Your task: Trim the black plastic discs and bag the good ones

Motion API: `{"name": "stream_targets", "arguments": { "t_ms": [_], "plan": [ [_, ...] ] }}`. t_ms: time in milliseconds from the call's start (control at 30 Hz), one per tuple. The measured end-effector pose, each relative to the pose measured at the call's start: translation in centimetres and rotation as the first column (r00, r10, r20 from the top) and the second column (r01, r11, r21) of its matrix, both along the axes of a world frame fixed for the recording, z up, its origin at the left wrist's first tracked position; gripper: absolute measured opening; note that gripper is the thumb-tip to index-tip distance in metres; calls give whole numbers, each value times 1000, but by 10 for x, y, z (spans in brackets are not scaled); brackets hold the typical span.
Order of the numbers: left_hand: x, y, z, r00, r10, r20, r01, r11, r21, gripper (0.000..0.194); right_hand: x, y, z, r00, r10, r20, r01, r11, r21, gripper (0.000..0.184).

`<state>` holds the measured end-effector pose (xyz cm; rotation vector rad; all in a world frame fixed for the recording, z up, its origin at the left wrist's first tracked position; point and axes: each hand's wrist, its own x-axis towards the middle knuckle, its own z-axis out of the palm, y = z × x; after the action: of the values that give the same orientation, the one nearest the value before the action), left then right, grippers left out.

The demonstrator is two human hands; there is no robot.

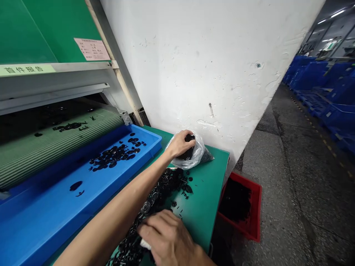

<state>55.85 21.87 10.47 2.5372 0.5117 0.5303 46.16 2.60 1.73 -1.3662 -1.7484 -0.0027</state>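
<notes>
My left hand [179,144] grips the top of a clear plastic bag [199,153] holding dark parts, on the far corner of a green table [206,199]. A heap of small black round parts [166,194] lies on the tabletop. My right hand [166,236] rests curled over the near end of the heap, with a small white piece [145,244] showing under its fingers. What those fingers hold is hidden. More black parts [115,157] lie in a blue tray [55,218] beside my left forearm.
A green ribbed conveyor belt [55,144] with scattered black parts runs into a grey machine at left. A white wall [210,74] rises behind the table. A red bin [249,207] of black parts sits on the concrete floor [280,184]. Blue crates [318,85] line the far right.
</notes>
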Motion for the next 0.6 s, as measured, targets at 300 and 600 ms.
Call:
{"name": "stream_targets", "arguments": {
  "t_ms": [300, 600],
  "plan": [
    [-47, 5, 11, 986, 164, 25, -165, 985, 44, 36, 139, 26, 42, 699, -646, -307, 565, 762, -317, 58],
    [-38, 37, -2, 901, 421, -105, -432, 847, -309, 28, 194, 79, 44, 573, -498, -651, 385, 864, -323, 23]
  ]
}}
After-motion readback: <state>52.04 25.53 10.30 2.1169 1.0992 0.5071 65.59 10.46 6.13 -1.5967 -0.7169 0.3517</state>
